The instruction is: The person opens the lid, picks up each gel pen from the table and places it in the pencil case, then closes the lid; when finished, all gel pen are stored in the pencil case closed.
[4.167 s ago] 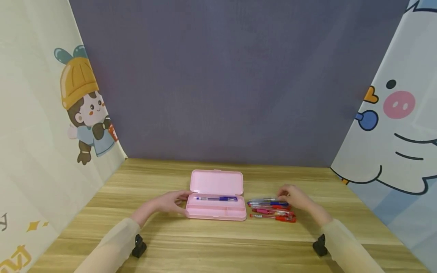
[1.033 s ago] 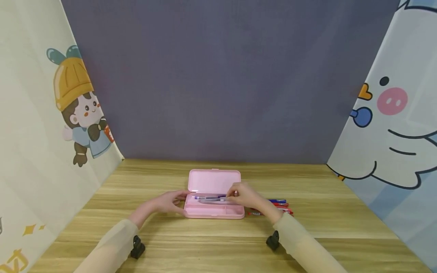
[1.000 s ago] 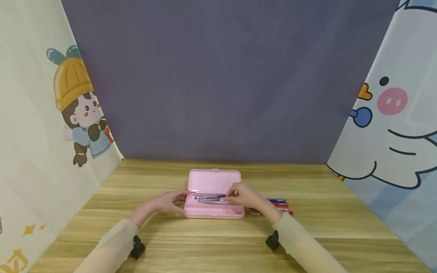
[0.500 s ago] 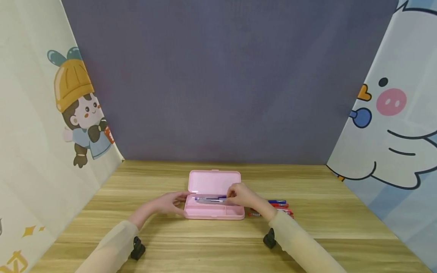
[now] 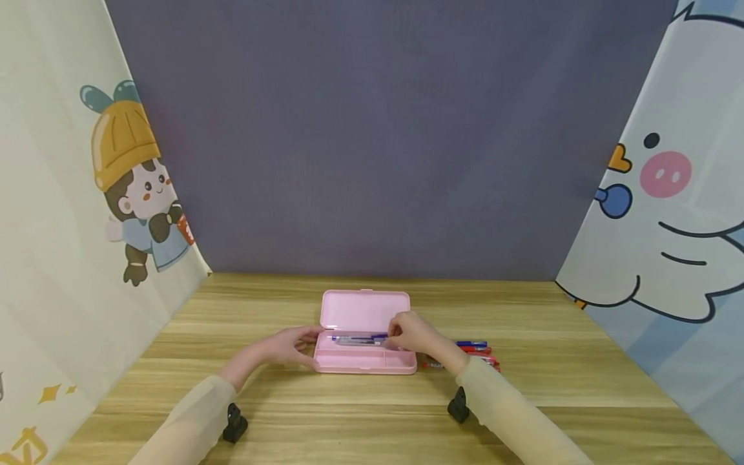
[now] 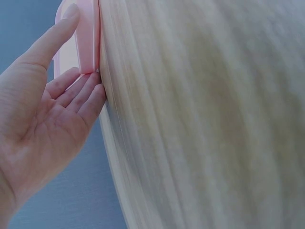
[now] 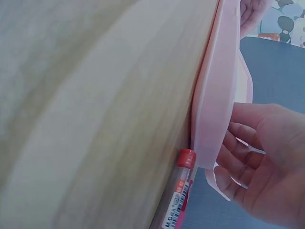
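Observation:
A pink pencil case (image 5: 351, 371) stands on the table with its lid (image 5: 365, 309) raised at the back. My left hand (image 5: 285, 345) rests at its left end; in the left wrist view the thumb lies along the case and fairly straight fingers touch the end. My right hand (image 5: 415, 332) reaches over the right end, fingertips pinching a clear-barrelled pen (image 5: 356, 343) that lies in the long rear compartment; its right tip is hidden by the fingers. Behind it in that compartment lies a blue-capped pen (image 5: 340, 338). The front compartments hold nothing visible.
Several red pens (image 5: 479, 351) and a blue-capped pen (image 5: 472, 343) lie right of the case, partly under my right forearm. A red-ended pen (image 7: 178, 195) lies close against the case's right end. A dark panel (image 5: 372, 142) stands behind the wooden table (image 5: 325, 426).
My right hand has moved left from the pen pile to the case, bringing the clear pen, which has lowered into the rear compartment. My left hand has stayed at the case's left end.

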### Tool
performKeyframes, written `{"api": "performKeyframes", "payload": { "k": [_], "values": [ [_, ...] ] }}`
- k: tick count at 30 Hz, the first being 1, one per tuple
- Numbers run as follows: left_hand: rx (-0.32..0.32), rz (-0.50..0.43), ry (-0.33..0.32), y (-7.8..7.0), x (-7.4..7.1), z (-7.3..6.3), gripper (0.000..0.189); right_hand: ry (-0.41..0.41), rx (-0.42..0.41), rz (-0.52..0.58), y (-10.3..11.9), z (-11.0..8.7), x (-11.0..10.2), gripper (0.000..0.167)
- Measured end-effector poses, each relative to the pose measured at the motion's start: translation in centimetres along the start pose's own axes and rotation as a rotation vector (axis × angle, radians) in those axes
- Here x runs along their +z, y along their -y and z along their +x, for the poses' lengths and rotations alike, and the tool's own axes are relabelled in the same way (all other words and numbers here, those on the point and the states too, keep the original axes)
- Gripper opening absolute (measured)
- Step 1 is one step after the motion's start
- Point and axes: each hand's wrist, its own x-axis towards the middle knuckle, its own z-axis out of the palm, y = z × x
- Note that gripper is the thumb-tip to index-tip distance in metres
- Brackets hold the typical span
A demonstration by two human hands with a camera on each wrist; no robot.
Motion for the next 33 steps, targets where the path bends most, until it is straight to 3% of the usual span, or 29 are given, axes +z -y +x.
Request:
{"api": "performKeyframes", "payload": {
  "k": [14, 22, 28, 33],
  "values": [
    [-0.012, -0.010, -0.006, 0.0, 0.1, 0.1, 0.079, -0.040, 0.011, -0.018, -0.1, 0.0, 0.0, 0.011],
    [-0.006, -0.006, -0.007, 0.1, 0.1, 0.0, 0.079, -0.015, -0.029, 0.111, -0.4, -0.2, -0.4, 0.006],
    [-0.007, -0.003, -0.007, 0.2, 0.1, -0.1, 0.079, -0.010, -0.109, 0.162, -0.4, -0.6, -0.9, 0.014],
    [-0.015, 0.001, -0.004, 0.2, 0.0, -0.2, 0.080, -0.031, -0.118, 0.195, 0.1, -1.5, -1.5, 0.019]
  ]
}}
